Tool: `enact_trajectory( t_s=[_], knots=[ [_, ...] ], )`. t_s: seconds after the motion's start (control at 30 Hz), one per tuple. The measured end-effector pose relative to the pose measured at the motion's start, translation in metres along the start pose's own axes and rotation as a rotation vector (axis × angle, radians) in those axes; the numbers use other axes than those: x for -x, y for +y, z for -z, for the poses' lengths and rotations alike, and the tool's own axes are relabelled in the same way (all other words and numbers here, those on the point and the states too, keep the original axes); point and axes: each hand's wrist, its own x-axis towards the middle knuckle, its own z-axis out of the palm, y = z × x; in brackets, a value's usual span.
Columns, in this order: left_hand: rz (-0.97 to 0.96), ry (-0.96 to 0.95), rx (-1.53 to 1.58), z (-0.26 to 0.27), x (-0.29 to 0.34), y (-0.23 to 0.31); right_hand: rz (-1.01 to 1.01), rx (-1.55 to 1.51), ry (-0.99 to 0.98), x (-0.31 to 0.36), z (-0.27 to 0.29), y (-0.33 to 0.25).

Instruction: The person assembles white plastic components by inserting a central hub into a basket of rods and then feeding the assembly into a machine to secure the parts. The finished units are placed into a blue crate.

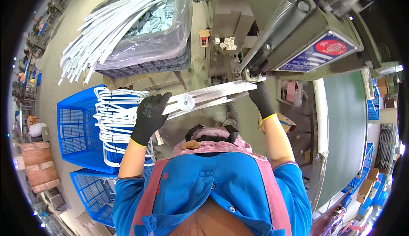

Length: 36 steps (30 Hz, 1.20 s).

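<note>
Both my hands wear black gloves with yellow cuffs. My left hand [150,116] is closed round the left part of a white tubular frame [213,94], beside a round white disc [186,102] on it. At the frame's other end, my right hand [260,99] grips the tubes, its fingers partly hidden. That end lies at the working head [254,75] of a grey machine [294,44] with a long spring. Several bent white tube frames [117,119] are stacked over a blue crate [81,129], close to my left hand.
Long white tubes [106,31] lie across a plastic-lined crate [170,50] of pale plastic pieces [155,18] at the far left. Small white blocks [226,43] sit on the machine. A second blue crate [91,193] stands near left; a green-topped table [345,129] is at right.
</note>
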Motion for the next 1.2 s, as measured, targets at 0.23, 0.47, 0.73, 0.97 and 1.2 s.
enact_trajectory(
  t_s=[0.23, 0.47, 0.73, 0.97, 1.2],
  knots=[
    [-0.094, 0.104, 0.009, 0.024, 0.001, 0.012, 0.055, -0.578, 0.122, 0.024, 0.030, -0.018],
    [-0.223, 0.126, 0.406, -0.022, -0.016, 0.089, 0.428, -0.575, -0.070, 0.111, 0.033, -0.108],
    [0.260, 0.593, 1.363, -0.010, -0.002, -0.008, 0.142, -0.321, 0.076, 0.101, 0.122, 0.092],
    [-0.260, 0.860, 1.746, -0.037, -0.018, -0.058, -0.123, -0.815, -0.607, 0.122, 0.045, 0.124],
    [0.630, 0.116, 0.359, 0.030, -0.015, -0.090, 0.144, -0.407, -0.264, 0.124, 0.065, 0.055]
  ],
)
